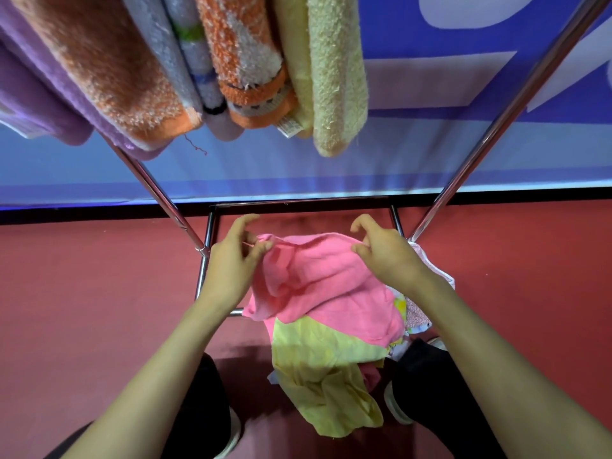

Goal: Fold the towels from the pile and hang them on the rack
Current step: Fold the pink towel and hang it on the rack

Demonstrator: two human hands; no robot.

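Left hand (236,260) pinches top edge of pink towel (324,286) | right hand (387,256) pinches same edge | yellow towel (318,356) beneath

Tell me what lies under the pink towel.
Under the pink towel a yellow towel sticks out on the near side, and patterned cloth peeks out at its right edge. Anything else beneath it is covered.

Folded terry towels (337,77): the top edge cuts them off from you.
Crumpled cloth pile (328,359): the rumpled pink towel (324,286) hides most of it from you.
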